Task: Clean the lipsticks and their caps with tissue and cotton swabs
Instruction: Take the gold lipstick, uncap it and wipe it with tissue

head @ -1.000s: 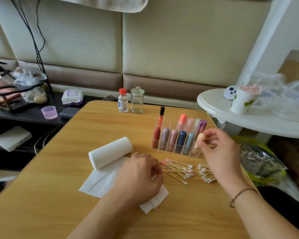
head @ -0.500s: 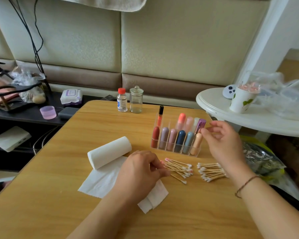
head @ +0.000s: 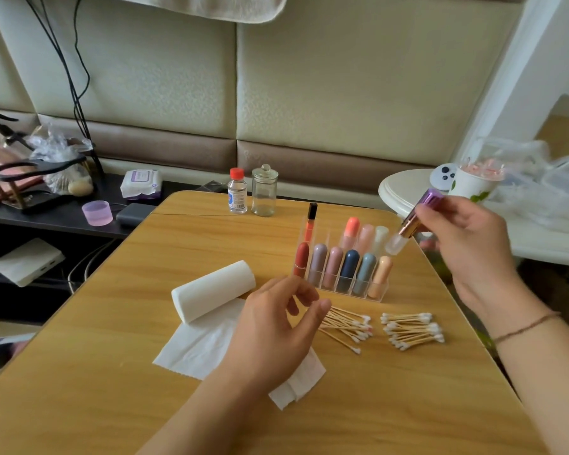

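My right hand [head: 467, 238] was clamped around the purple lipstick [head: 416, 216], holding it tilted in the air beside the clear rack [head: 342, 284], clear end down. My left hand [head: 276, 326] hovered loose and empty, fingers apart, over the tissue [head: 197, 346] near the cotton swabs [head: 411, 330]. I judged the tube light, stiff and slick, best gripped at its metal middle while the cap came off.

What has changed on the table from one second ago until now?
The right hand took the purple lipstick out of the clear organizer and lifted it up and right. The left hand rose off the tissue sheet. Cotton swabs and tissue roll stayed.
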A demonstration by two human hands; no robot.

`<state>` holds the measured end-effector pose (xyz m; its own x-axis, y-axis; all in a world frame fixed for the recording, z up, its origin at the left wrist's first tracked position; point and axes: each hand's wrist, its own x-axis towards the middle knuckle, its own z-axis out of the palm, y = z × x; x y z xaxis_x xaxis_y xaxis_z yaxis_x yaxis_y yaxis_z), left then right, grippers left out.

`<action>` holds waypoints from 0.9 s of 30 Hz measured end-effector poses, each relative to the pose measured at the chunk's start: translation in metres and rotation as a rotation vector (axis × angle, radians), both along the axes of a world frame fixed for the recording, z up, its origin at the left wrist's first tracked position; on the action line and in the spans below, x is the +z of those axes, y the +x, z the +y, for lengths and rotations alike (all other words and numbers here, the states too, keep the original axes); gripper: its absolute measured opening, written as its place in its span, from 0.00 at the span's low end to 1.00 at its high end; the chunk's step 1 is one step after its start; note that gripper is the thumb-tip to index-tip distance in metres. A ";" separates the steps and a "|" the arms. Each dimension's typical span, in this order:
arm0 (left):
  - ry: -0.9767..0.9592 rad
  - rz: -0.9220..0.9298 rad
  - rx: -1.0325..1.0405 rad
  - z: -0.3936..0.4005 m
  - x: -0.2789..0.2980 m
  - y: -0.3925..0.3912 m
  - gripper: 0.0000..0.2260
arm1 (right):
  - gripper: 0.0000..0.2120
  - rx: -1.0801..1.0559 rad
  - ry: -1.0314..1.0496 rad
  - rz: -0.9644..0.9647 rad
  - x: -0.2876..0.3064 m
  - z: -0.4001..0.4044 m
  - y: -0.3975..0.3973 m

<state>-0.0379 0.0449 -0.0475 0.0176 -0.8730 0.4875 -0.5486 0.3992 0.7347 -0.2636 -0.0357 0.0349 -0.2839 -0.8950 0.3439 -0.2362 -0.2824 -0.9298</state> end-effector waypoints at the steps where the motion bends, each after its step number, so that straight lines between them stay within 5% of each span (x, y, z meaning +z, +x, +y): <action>1: 0.001 0.024 -0.010 0.001 0.001 -0.001 0.06 | 0.05 0.049 -0.001 -0.058 0.005 0.007 0.002; 6: 0.079 0.234 -0.169 0.011 0.009 -0.008 0.15 | 0.08 0.422 0.101 -0.262 0.000 0.056 0.031; 12: 0.221 0.471 -0.452 0.010 0.011 -0.009 0.18 | 0.11 0.562 0.158 -0.298 -0.022 0.085 0.069; 19: 0.204 0.485 -0.458 0.009 0.009 -0.008 0.12 | 0.15 0.566 0.134 -0.289 -0.027 0.083 0.076; 27: 0.140 0.280 -0.318 0.012 0.013 -0.010 0.14 | 0.14 0.465 0.072 -0.276 -0.039 0.086 0.081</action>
